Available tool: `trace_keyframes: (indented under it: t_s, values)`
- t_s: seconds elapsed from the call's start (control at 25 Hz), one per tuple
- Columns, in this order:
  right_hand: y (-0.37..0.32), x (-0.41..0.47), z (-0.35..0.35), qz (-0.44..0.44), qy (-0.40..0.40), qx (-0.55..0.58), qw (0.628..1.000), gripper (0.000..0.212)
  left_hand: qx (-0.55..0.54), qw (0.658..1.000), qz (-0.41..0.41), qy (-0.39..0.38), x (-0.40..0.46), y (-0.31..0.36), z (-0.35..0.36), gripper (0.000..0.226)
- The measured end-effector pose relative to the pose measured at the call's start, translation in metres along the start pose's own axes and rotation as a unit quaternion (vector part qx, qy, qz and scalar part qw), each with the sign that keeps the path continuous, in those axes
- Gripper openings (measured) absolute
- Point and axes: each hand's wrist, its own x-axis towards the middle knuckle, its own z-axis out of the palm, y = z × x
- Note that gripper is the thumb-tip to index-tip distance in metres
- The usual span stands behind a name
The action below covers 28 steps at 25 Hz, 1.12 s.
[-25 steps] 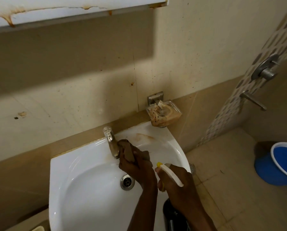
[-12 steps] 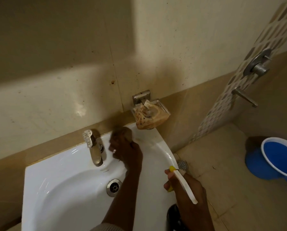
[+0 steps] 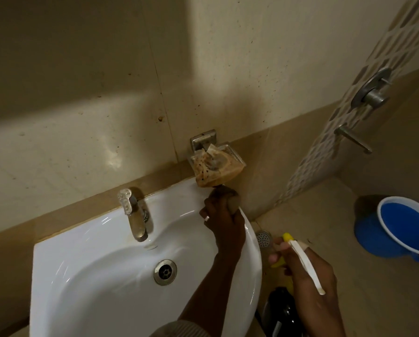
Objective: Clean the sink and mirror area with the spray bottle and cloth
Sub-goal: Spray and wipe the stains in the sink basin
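A white sink [image 3: 101, 251] fills the lower left, with a metal tap [image 3: 134, 214] at its back and a drain [image 3: 165, 272] in the bowl. My left hand [image 3: 224, 222] presses a brown cloth [image 3: 231, 198] on the sink's back right corner, just under the soap dish. To the right of the sink, my right hand [image 3: 308, 271] grips a spray bottle [image 3: 300, 259] with a yellow nozzle and a white trigger; its dark body hangs below. No mirror shows.
A stained soap dish [image 3: 217, 166] on a metal bracket sticks out of the wall above the sink's corner. A blue bucket [image 3: 398, 227] stands on the tiled floor at right. Shower fittings [image 3: 371, 93] are on the right wall. A floor drain [image 3: 264, 238] lies beside the sink.
My left hand has slid the cloth rightward from the tap along the sink's back rim to its right corner. The right hand and bottle moved right, off the sink. The view shifted right.
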Motion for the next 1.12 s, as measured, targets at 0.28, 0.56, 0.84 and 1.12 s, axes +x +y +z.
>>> trace_keyframes:
  t_s: [0.28, 0.56, 0.84, 1.12]
  values:
    - [0.003, -0.021, -0.014, -0.049, 0.041, 0.01, 0.998, 0.024, 0.006, 0.979, 0.052, -0.198, -0.045, 0.011, -0.013, 0.021]
    - [-0.006, -0.039, -0.023, -0.054, 0.067, 0.068, 0.994, 0.027, -0.135, 0.889, -0.021, -0.438, -0.073, 0.004, -0.077, 0.035]
    - [-0.015, -0.059, -0.009, -0.071, 0.041, 0.098, 0.992, 0.017, -0.436, 0.816, -0.379, -0.009, -0.068, -0.034, -0.137, 0.048]
    - [-0.001, -0.056, -0.011, -0.049, 0.033, 0.078, 0.995, 0.029, -0.44, 0.792, -0.388, 0.172, -0.036, -0.053, -0.11, 0.029]
